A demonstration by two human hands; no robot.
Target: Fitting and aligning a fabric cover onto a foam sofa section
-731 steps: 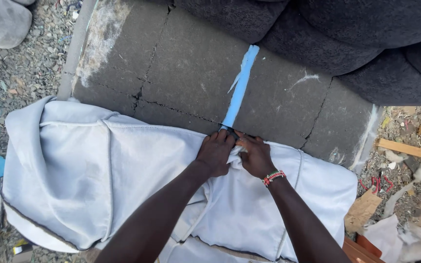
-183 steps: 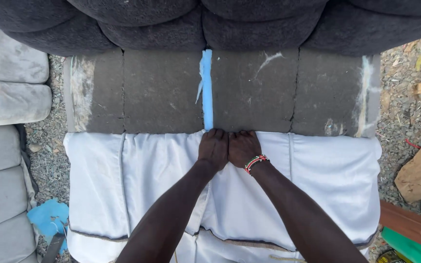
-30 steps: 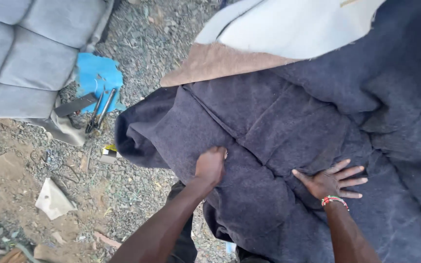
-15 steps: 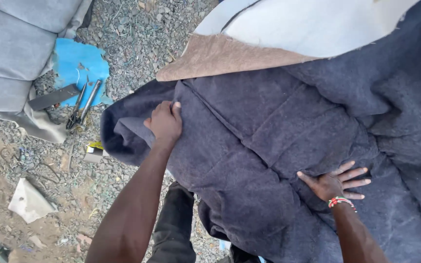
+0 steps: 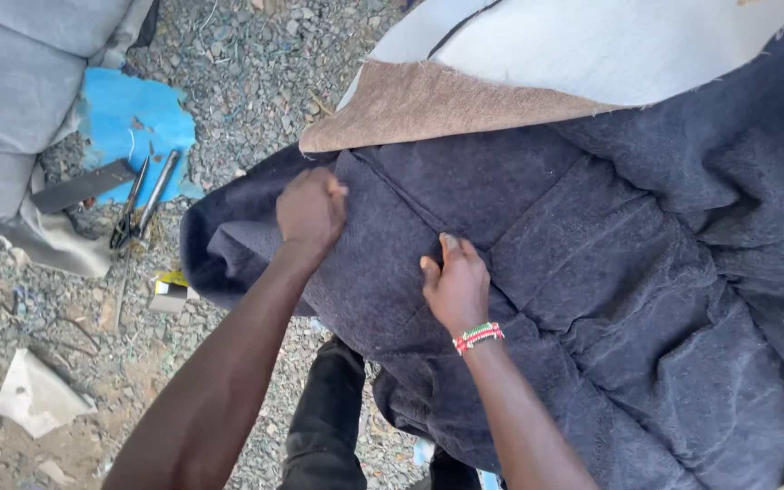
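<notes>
A dark grey quilted fabric cover (image 5: pixel 592 236) with stitched seams lies draped over a cushion in front of me. My left hand (image 5: pixel 310 210) is closed on the cover near its left edge, where the fabric folds under. My right hand (image 5: pixel 454 283), with a beaded bracelet at the wrist, presses on the cover near a seam, fingers curled into the fabric. Above the cover shows a brown underside flap (image 5: pixel 428 109) and white padded material (image 5: pixel 610 45).
Gravel ground (image 5: pixel 256 63) lies to the left. Scissors (image 5: pixel 124 222) and a metal tool (image 5: pixel 158 192) rest by a blue scrap (image 5: pixel 133 118). A grey cushion (image 5: pixel 20 82) sits at upper left. A white scrap (image 5: pixel 34 399) lies lower left. My dark trouser leg (image 5: pixel 324 426) is below.
My right hand has moved left from lying flat and spread to curling on the seam. My left hand has shifted right along the cover's left edge. Earlier still, the cover lay white side up.
</notes>
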